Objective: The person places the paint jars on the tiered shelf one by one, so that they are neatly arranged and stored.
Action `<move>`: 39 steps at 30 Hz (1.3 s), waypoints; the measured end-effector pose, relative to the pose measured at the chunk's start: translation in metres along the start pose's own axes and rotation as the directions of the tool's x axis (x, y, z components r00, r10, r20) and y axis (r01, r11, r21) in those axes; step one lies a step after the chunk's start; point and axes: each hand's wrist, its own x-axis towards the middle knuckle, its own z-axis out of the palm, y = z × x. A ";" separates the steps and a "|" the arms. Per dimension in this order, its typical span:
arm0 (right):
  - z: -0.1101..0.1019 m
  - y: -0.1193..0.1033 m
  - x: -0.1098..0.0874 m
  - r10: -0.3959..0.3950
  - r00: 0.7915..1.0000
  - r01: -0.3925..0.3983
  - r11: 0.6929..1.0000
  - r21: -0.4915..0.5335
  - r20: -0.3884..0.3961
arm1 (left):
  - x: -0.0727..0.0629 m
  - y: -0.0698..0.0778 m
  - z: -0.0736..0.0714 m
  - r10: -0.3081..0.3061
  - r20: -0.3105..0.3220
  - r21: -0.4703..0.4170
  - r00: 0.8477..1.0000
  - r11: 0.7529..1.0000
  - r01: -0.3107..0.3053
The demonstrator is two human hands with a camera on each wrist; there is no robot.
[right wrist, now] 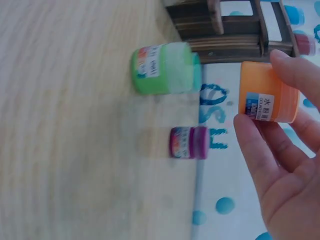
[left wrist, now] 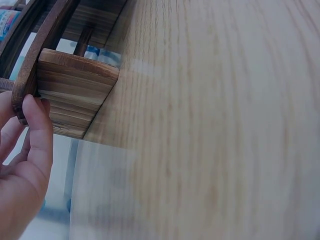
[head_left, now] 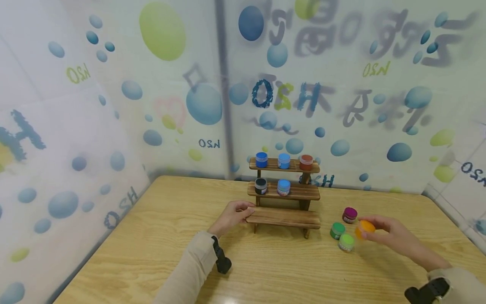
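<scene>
My right hand holds an orange paint jar between thumb and fingers; in the right wrist view the jar shows a white and blue label. With thumb and fingers my left hand pinches the left end of the lowest step of a wooden three-tier stand. A dark green jar, a light green jar and a purple jar stand on the table near my right hand. In the left wrist view, the fingers meet the stand's edge.
On the top tier are a dark blue jar, a light blue jar and a brownish-red jar. The middle tier bears a black jar and another blue jar. A patterned curtain hangs behind the wooden table.
</scene>
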 end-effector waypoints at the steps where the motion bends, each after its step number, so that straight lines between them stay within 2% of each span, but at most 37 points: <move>1: -0.001 -0.003 0.002 0.006 1.000 -0.006 1.000 -0.011 -0.006 | 0.000 0.000 0.000 0.002 0.001 0.000 1.000 1.000 -0.002; 7: -0.008 -0.021 0.014 0.015 1.000 -0.014 0.999 -0.043 0.001 | 0.001 -0.001 -0.001 0.001 0.010 -0.002 1.000 1.000 -0.001; 17: -0.014 -0.049 0.042 -0.039 0.999 0.039 0.996 -0.074 0.009 | 0.001 -0.001 -0.002 0.002 0.000 0.004 1.000 1.000 -0.002; 26: -0.003 -0.065 0.073 -0.063 0.996 0.063 0.998 0.005 0.069 | 0.001 0.000 -0.002 -0.016 -0.002 0.008 1.000 1.000 0.016; 33: 0.009 -0.071 0.091 -0.091 0.993 0.090 0.996 0.014 0.069 | 0.016 -0.028 -0.001 -0.011 -0.023 0.019 1.000 1.000 0.011; 39: 0.019 -0.071 0.103 -0.101 0.994 0.100 0.995 0.020 0.044 | 0.016 -0.028 -0.001 -0.010 -0.027 0.021 1.000 1.000 0.011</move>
